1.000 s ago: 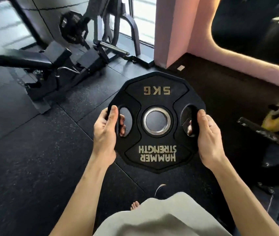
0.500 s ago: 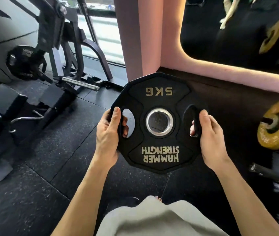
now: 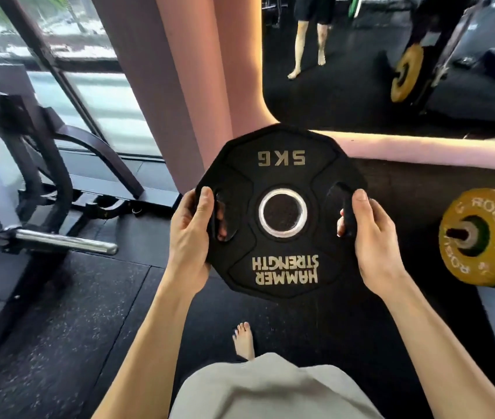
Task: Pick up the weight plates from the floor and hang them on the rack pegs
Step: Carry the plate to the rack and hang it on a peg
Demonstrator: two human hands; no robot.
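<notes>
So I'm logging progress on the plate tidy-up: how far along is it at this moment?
Done: a yellow plate already sits on a peg at the right. In hand: the black 5 kg plate is off the floor, gripped by the left hand and right hand, fingers through its side slots. Left: this plate is on no peg yet. Whether more plates lie on the floor cannot be told from this view.

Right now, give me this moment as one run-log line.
stage: carrying | black 5 kg plate: off floor | left hand: grips left slot | right hand: grips right slot | yellow plate: on peg, right
</notes>
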